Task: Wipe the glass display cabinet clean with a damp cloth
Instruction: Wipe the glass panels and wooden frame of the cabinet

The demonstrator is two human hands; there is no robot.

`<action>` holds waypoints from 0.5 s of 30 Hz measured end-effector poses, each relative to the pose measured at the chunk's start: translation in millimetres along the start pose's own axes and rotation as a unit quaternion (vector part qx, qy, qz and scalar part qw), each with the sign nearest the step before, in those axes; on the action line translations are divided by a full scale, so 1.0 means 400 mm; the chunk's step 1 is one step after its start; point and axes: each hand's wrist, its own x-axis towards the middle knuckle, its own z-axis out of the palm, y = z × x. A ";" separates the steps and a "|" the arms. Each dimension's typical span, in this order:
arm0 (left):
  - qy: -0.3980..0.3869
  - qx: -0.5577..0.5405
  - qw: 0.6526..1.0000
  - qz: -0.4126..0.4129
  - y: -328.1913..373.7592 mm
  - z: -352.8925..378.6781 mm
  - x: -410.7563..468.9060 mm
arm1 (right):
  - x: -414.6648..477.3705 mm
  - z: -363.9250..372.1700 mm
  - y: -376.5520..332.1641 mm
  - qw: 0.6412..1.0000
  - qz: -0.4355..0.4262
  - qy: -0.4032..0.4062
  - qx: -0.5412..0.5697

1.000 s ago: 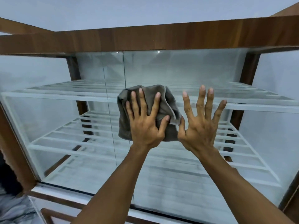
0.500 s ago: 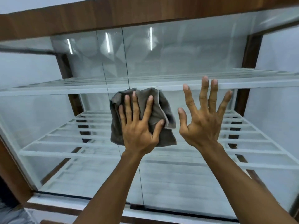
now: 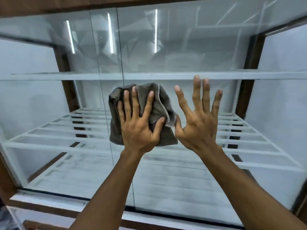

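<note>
Cloth, grey, crumpled, with a paler hem (image 3: 160, 105): held flat against the glass front pane (image 3: 182, 47) of the dark wood-framed display cabinet (image 3: 249, 67). It lies across the vertical seam between panes (image 3: 120, 47), lower than the upper white shelf (image 3: 49, 76) and in front of the white slatted shelf (image 3: 66, 127).

Left hand (image 3: 137, 128): spread over the cloth, fingers (image 3: 135, 100) straight and fanned, thumb bearing on a fold. It presses the cloth and does not clench it.

Right hand (image 3: 197, 123): just beside the cloth's right edge, fingers (image 3: 196, 90) straight, splayed wide and grasping nothing. The thumb lies close to the hem. The palm seems to rest on the glass, though contact cannot be confirmed.

Reflections: three bright light strips (image 3: 155, 30) in the upper glass.
</note>
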 end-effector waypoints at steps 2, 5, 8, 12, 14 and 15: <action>0.015 -0.003 1.000 -0.026 -0.002 -0.009 0.041 | -0.001 0.002 0.000 1.000 0.000 0.005 -0.005; 0.023 -0.019 0.998 -0.062 0.009 -0.015 0.087 | -0.014 0.011 -0.016 1.000 0.007 -0.002 -0.015; 0.004 -0.017 0.999 -0.048 0.000 -0.008 0.024 | -0.032 0.015 -0.014 0.999 0.002 -0.012 -0.035; -0.029 -0.003 0.999 -0.027 -0.026 0.000 -0.079 | -0.038 0.014 -0.011 0.998 0.024 -0.017 -0.057; -0.034 -0.004 0.999 -0.016 -0.031 0.000 -0.066 | -0.040 0.016 -0.012 0.997 0.029 -0.016 -0.068; -0.033 -0.002 0.999 -0.005 -0.033 -0.003 -0.050 | -0.041 0.016 -0.013 0.997 0.028 -0.017 -0.070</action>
